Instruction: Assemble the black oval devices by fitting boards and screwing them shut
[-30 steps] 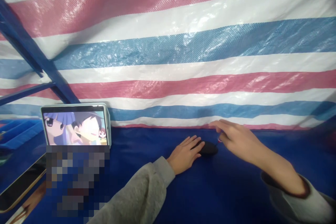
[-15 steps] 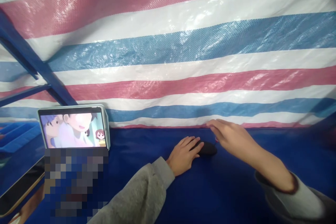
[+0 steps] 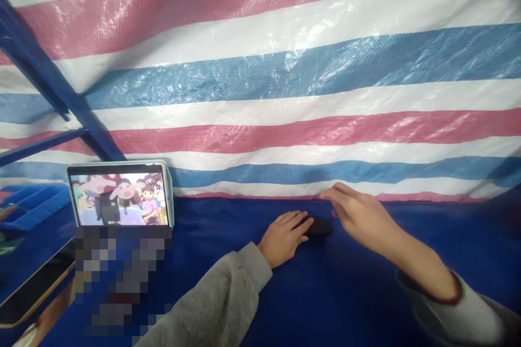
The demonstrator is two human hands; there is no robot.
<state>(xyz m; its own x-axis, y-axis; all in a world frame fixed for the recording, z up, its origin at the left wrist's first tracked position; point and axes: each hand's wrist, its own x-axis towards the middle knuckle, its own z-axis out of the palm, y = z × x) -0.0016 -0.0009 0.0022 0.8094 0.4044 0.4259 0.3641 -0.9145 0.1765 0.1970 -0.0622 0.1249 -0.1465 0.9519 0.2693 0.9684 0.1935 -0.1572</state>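
Striped sheeting [image 3: 260,78] backs the bench [image 3: 305,303]. Lower centre, the left hand [image 3: 284,237] lies open on a black rounded object [image 3: 320,227]; whether the right hand [image 3: 360,217] grips anything, or what remains, is unclear.

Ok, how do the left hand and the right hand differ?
The left hand lies outstretched on the black object; the right hand is curled and apart from it. The left sleeve reaches close to its hand; the right sleeve sits farther back. Both hands are bare.
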